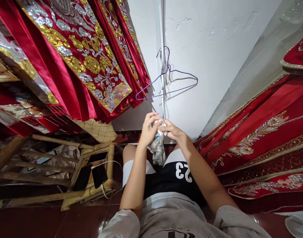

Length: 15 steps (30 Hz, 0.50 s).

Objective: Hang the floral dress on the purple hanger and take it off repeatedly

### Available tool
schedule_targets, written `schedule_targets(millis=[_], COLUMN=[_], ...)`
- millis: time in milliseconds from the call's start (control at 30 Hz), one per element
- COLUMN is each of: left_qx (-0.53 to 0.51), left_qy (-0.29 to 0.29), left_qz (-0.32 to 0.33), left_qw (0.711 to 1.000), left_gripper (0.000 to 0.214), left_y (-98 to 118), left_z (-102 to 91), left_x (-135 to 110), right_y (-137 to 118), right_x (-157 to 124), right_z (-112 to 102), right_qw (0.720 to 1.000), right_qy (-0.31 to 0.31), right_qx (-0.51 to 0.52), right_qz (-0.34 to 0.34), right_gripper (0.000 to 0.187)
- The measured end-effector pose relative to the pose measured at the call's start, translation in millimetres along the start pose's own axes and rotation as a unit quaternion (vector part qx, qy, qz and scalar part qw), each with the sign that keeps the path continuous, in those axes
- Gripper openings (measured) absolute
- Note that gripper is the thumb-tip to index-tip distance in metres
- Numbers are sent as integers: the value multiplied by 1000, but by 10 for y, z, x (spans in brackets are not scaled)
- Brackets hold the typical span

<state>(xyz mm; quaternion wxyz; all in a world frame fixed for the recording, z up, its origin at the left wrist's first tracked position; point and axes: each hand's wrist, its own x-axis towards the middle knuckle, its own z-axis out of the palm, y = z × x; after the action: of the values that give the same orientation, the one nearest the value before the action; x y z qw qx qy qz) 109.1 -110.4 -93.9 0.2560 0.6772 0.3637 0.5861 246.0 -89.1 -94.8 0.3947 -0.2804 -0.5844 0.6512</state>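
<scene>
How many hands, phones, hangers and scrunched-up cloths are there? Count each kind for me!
Hands: 2, the left hand and the right hand
Phones: 2, the left phone and the right phone, on the wooden stool
Purple hanger: 1
Silvery cloth, held in both hands: 1
Total: 6

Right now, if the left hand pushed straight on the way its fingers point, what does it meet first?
The left hand meets the silver-patterned cloth it grips at once, then probably the right hand facing it; depth is unclear.
</scene>
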Motion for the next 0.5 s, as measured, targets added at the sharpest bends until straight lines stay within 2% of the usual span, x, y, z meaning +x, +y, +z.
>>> schedule_targets(millis=[67, 100, 133, 167, 233, 300, 367, 433, 500], left_qx=[-38, -49, -45, -24, 56, 150, 236, 311, 388], left_qy=[-22, -52, -97, -153, -255, -290, -272, -253, -250], left_qz=[-35, -57, -81, -106, -147, -159, -139, -115, -105], left_qw=[998, 996, 991, 982, 954, 932, 923, 909, 881], left_gripper=[36, 40, 43, 44, 40, 36, 30, 23, 16], left_y=[-96, -159, -225, -288, -385, -419, -386, -316, -257], left_z=[-176, -259, -336, -407, -541, -674, -809, -942, -1065], left_x=[-4, -34, -81, -137, -244, -294, -254, -138, 21], right_y=[-111, -180, -254, -330, -466, -539, -528, -459, -384], right_x=[47, 78, 120, 178, 340, 549, 759, 909, 952], right_z=[-38, -84, -148, -228, -422, -632, -814, -948, -1044], right_qw=[995, 991, 984, 973, 934, 898, 889, 899, 902], right_qy=[-80, -90, -66, -16, 125, 241, 288, 277, 259], right_qx=[-57, -100, -152, -200, -258, -270, -280, -308, -335], right_qz=[7, -17, -60, -113, -213, -252, -219, -143, -86], right_gripper=[38, 30, 20, 13, 8, 19, 25, 15, 9])
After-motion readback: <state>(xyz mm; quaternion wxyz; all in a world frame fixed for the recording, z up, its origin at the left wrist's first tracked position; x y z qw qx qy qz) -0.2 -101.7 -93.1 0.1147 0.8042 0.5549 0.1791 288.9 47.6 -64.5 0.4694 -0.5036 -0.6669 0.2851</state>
